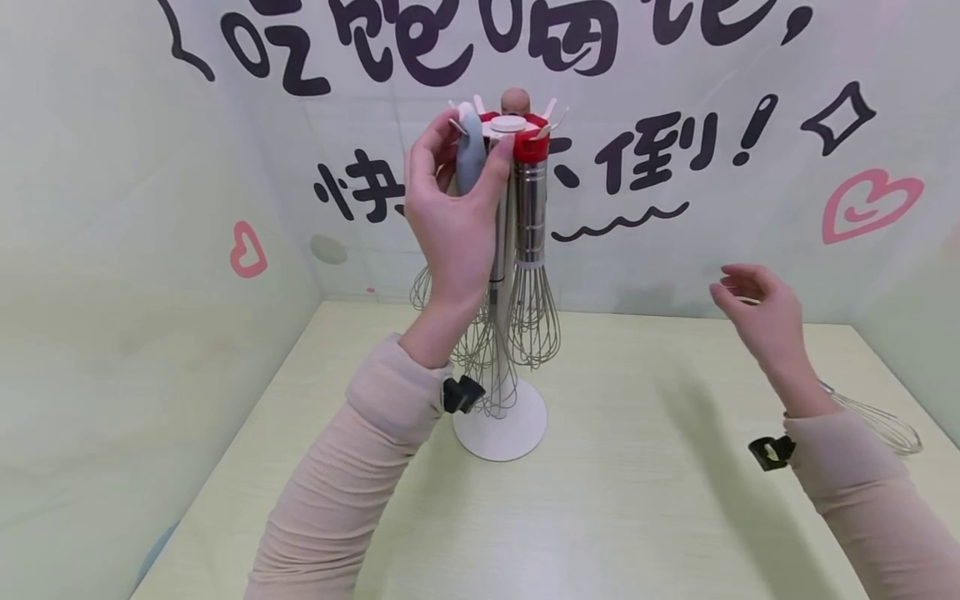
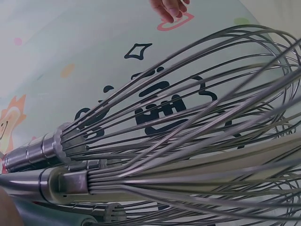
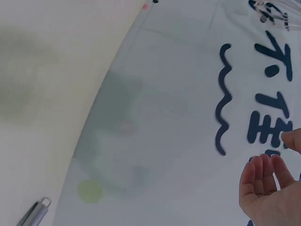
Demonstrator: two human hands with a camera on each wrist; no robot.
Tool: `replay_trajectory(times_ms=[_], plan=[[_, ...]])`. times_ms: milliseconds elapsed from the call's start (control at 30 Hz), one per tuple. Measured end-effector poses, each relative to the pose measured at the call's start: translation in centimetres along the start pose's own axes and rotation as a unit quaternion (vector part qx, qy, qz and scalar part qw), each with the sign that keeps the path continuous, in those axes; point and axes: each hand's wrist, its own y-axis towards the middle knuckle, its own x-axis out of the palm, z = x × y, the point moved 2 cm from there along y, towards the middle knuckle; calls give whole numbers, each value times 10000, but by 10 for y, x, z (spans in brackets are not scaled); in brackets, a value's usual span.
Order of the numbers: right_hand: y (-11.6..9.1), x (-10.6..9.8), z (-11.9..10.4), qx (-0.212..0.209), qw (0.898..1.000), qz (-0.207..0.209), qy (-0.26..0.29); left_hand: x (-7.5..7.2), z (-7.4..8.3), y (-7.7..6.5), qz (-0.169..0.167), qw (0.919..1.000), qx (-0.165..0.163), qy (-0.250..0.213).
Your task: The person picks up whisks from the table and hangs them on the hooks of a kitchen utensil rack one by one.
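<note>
A white round-based stand (image 1: 501, 443) holds several whisks hung from hooks around its top. My left hand (image 1: 452, 225) is raised to that top and grips the grey-blue handle (image 1: 470, 158) of a whisk beside a hook. To its right hangs a red-topped steel whisk (image 1: 532, 208). Another steel-handled whisk (image 2: 23, 185) crosses close to the left wrist view. Whether the grey-blue whisk hangs on its hook, I cannot tell. My right hand (image 1: 772, 321) is held in the air at the right, fingers loosely bent, holding nothing.
A whisk (image 1: 881, 421) lies on the table's right side, partly behind my right sleeve; its steel handle end (image 3: 36, 214) shows in the right wrist view. Behind the pale table (image 1: 600, 500) stands a printed backdrop (image 1: 660, 250) with dark lettering.
</note>
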Motion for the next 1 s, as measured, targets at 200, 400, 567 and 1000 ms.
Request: replay_trajectory(times_ms=[200,400,567,1000], plan=[[1,-20,42,441,9984,116,-341,-1,0,-1,29,10000,35,45],[0,-34,75,938,9936,95,-622,-2,1,0,32,9999,116,101],[-2,-42,99,1141,9898,166,-842,-1,0,0,56,9998,179,110],[-11,-57,138,1229,9781,-214,-1665,-1,-1,-1,67,9988,485,11]])
